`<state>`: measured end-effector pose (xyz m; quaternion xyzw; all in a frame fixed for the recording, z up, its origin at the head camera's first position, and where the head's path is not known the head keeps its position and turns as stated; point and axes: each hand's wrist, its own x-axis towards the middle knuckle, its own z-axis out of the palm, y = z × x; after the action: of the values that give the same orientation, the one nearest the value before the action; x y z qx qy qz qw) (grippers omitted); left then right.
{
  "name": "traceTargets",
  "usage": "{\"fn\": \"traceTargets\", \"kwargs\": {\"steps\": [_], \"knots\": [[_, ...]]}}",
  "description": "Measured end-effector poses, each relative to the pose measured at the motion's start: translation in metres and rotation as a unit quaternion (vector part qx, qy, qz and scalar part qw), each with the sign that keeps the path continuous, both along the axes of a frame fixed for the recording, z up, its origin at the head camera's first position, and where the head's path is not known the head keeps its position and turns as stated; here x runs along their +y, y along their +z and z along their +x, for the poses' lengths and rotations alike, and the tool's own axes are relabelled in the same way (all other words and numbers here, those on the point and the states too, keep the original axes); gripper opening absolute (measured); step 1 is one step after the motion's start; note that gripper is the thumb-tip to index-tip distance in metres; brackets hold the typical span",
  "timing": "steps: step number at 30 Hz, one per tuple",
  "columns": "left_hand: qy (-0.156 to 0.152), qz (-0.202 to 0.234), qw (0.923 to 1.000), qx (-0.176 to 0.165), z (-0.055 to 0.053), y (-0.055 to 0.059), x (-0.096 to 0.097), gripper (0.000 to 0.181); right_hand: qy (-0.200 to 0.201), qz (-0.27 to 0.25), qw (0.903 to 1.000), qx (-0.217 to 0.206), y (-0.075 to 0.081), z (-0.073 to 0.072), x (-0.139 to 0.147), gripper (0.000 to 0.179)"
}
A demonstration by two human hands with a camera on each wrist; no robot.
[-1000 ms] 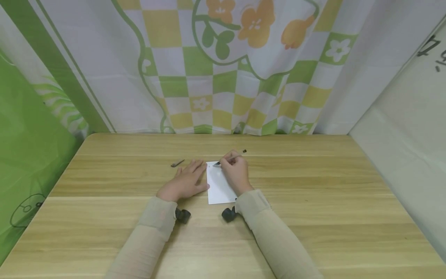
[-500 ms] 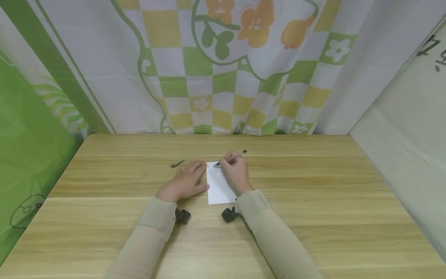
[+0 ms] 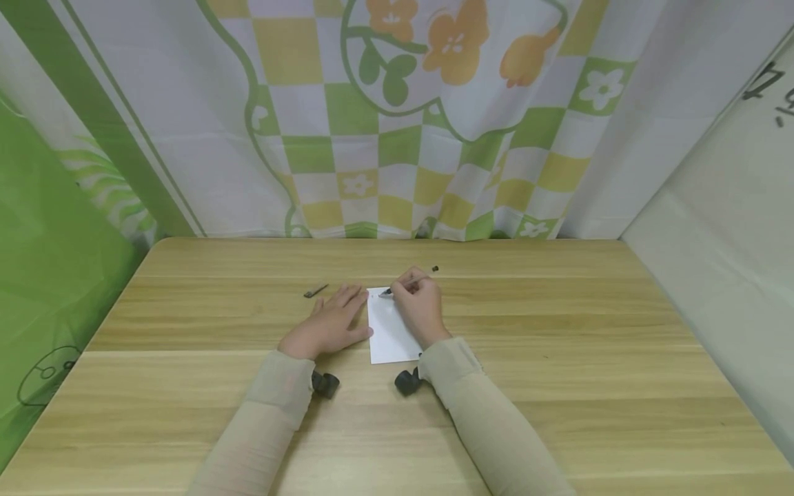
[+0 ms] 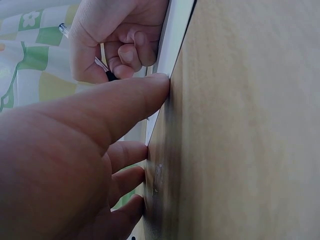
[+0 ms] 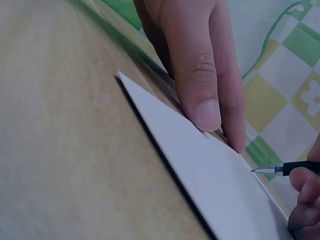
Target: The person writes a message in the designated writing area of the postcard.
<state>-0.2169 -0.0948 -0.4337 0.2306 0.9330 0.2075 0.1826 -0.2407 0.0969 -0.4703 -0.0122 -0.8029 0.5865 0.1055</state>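
Note:
A small white sheet or pad of paper [image 3: 389, 337] lies on the wooden table between the two hands, with faint marks near its top left corner. My right hand [image 3: 424, 310] pinches a pen [image 5: 295, 168] with a clear tip section and dark grip, its point at the upper part of the paper. Fingers spread, my left hand [image 3: 331, 324] rests on the table, thumb and fingertips touching the paper's left edge. In the left wrist view the left thumb [image 4: 135, 100] presses at that edge. A pen cap [image 3: 316, 291] lies beyond the left hand.
The wooden table [image 3: 558, 399] reaches back to a checked, flowered curtain [image 3: 403, 151]. A white panel [image 3: 719, 207] borders it on the right, green cloth [image 3: 56, 241] on the left. Dark wrist cameras sit at both cuffs.
Both hands and the paper stay in place. The pen tip shifts at most very slightly near the top of the paper.

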Motion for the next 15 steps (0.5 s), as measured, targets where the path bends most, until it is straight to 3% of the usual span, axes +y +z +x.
{"fn": "traceTargets", "kwargs": {"steps": [15], "knots": [[-0.003,-0.002,1.0000,0.003,-0.0002,-0.0011,-0.0001,0.077,-0.007,-0.003,1.0000,0.001,-0.0021,-0.0013,0.0000,0.009]]}}
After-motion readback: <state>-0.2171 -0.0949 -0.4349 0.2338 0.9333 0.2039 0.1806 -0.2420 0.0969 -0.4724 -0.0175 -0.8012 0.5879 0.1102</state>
